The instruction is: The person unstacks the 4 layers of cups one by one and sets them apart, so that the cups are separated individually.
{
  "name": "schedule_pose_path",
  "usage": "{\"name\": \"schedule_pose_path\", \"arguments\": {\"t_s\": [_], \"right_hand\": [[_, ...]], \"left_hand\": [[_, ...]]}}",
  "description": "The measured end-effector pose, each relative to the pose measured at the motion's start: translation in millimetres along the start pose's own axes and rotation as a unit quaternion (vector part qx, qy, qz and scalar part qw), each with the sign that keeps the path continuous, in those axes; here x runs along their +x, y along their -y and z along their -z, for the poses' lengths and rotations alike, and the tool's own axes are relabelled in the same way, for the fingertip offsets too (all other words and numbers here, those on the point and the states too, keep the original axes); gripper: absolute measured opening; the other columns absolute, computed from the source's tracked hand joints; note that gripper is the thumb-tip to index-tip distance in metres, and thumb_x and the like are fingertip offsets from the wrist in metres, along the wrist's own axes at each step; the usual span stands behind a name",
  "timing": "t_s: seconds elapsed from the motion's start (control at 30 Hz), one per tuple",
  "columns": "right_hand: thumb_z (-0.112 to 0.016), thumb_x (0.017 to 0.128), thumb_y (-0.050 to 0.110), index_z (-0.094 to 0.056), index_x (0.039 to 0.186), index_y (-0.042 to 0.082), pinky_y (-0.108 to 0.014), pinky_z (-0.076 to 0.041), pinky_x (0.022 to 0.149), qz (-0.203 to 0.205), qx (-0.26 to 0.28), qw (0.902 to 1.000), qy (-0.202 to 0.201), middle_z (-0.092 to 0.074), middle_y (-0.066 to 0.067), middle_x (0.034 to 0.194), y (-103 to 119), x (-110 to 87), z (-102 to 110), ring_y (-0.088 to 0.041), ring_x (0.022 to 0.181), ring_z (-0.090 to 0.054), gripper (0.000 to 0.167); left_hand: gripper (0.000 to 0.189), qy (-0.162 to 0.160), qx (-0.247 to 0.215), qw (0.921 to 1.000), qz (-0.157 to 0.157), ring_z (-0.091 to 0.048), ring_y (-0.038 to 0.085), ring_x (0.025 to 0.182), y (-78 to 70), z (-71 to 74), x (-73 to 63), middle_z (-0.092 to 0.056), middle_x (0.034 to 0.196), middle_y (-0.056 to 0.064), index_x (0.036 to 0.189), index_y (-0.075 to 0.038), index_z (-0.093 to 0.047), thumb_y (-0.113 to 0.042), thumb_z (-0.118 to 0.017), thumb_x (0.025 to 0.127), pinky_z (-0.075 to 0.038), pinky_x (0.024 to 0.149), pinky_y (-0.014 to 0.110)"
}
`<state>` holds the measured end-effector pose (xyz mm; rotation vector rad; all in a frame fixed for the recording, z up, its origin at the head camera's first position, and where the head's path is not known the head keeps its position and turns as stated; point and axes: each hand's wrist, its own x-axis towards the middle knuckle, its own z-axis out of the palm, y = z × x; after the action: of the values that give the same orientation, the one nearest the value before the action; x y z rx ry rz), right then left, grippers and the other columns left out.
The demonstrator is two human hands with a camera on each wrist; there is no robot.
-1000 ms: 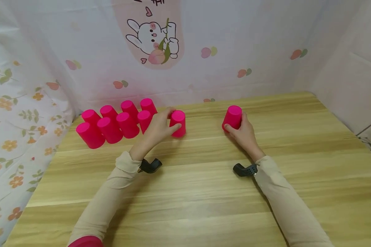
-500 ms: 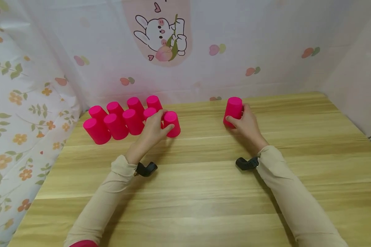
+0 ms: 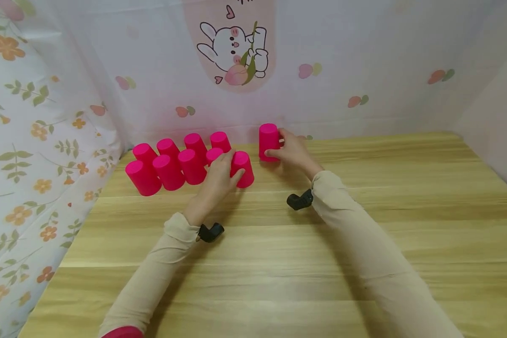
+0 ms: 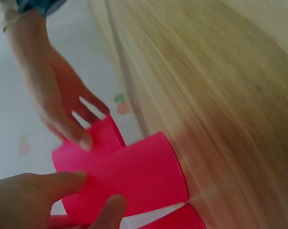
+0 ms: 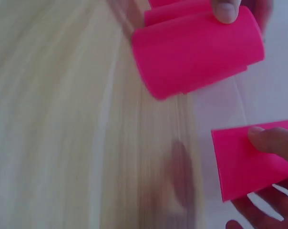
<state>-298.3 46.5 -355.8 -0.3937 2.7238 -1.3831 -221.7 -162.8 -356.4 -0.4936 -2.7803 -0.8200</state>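
Note:
My left hand [image 3: 216,182] holds a bright pink upside-down cup [image 3: 244,170] at the right end of the front row, thumb along its near side. In the left wrist view that cup [image 4: 139,174] stands with its rim on the tabletop, close beside a neighbouring cup. Farther back and to the right, my right hand [image 3: 295,152] grips another pink cup [image 3: 268,143], also bottom up. The right wrist view shows this cup [image 5: 249,160] between thumb and fingers, with a shadow on the wood apart from it.
Two rows of upside-down pink cups [image 3: 169,172] stand at the back left of the wooden table [image 3: 253,272], partly hidden by my left hand. A white printed curtain [image 3: 329,42] hangs behind the table, and a floral one [image 3: 25,188] on the left.
My right hand has carried its cup left and back, closer to the rows. The left hand has slid its cup left against the front row. The head view has shifted slightly.

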Motion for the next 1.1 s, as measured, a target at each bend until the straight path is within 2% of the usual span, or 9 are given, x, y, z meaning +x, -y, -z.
{"name": "schedule_pose_path", "arguments": {"t_s": [0.17, 0.33, 0.57, 0.8, 1.0, 1.1], "right_hand": [[-0.069, 0.083, 0.015, -0.039, 0.131, 0.000, -0.038, -0.044, 0.093, -0.004, 0.033, 0.9994, 0.012, -0.052, -0.014, 0.124, -3, 16.3, -19, -0.029, 0.114, -0.051, 0.059], [-0.069, 0.081, 0.008, -0.038, 0.133, -0.001, -0.038, -0.043, 0.094, 0.011, 0.055, 0.9984, 0.007, -0.050, -0.016, 0.127, -8, 21.8, -22, -0.031, 0.116, -0.050, 0.061], [-0.067, 0.082, 0.006, -0.040, 0.129, -0.003, -0.038, -0.043, 0.095, 0.021, 0.053, 0.9983, 0.008, -0.050, -0.019, 0.126, -12, 20.1, -28, -0.034, 0.115, -0.051, 0.055], [-0.065, 0.081, 0.002, -0.041, 0.132, -0.003, -0.034, -0.044, 0.094, 0.031, 0.036, 0.9984, 0.029, -0.052, -0.021, 0.124, -11, 23.2, -48, -0.032, 0.113, -0.053, 0.056], [-0.062, 0.085, 0.001, -0.038, 0.135, -0.005, -0.035, -0.041, 0.097, 0.036, 0.124, 0.9902, 0.055, -0.048, -0.019, 0.129, -13, 22.7, -46, -0.031, 0.119, -0.047, 0.056], [-0.059, 0.086, 0.000, -0.037, 0.135, -0.006, -0.036, -0.038, 0.101, 0.041, 0.138, 0.9885, 0.048, -0.045, -0.022, 0.133, -16, 20.2, -38, -0.033, 0.122, -0.044, 0.054]], "left_hand": [[0.059, -0.006, 0.020, 0.9998, -0.007, -0.053, 0.035, 0.107, -4.1, -6.9, -0.7, -0.052, 0.121, 0.025, 0.133, 0.010, -0.041, -0.012, -0.068, 0.085, -0.046, 0.089, 0.047], [0.057, -0.027, 0.024, 0.9991, -0.023, -0.055, 0.035, 0.105, -7.7, -11.5, 0.3, -0.054, 0.119, 0.024, 0.131, 0.009, -0.043, -0.012, -0.068, 0.084, -0.047, 0.089, 0.043], [0.053, -0.041, 0.035, 0.9977, -0.040, -0.058, 0.034, 0.099, -6.6, -15.2, 2.8, -0.056, 0.114, 0.023, 0.128, 0.009, -0.047, -0.013, -0.068, 0.085, -0.049, 0.085, 0.043], [0.054, -0.037, 0.032, 0.9983, -0.030, -0.057, 0.033, 0.098, -3.5, -15.8, -3.7, -0.056, 0.112, 0.023, 0.127, 0.008, -0.048, -0.011, -0.071, 0.082, -0.050, 0.084, 0.042], [0.055, -0.069, 0.039, 0.9963, -0.033, -0.058, 0.036, 0.099, -5.0, -17.8, -4.8, -0.055, 0.114, 0.025, 0.128, 0.009, -0.046, -0.008, -0.070, 0.082, -0.050, 0.084, 0.044], [0.056, -0.079, 0.043, 0.9955, -0.027, -0.056, 0.037, 0.105, -9.1, -16.0, -7.1, -0.052, 0.120, 0.026, 0.129, 0.009, -0.044, -0.008, -0.070, 0.082, -0.049, 0.086, 0.045]]}}
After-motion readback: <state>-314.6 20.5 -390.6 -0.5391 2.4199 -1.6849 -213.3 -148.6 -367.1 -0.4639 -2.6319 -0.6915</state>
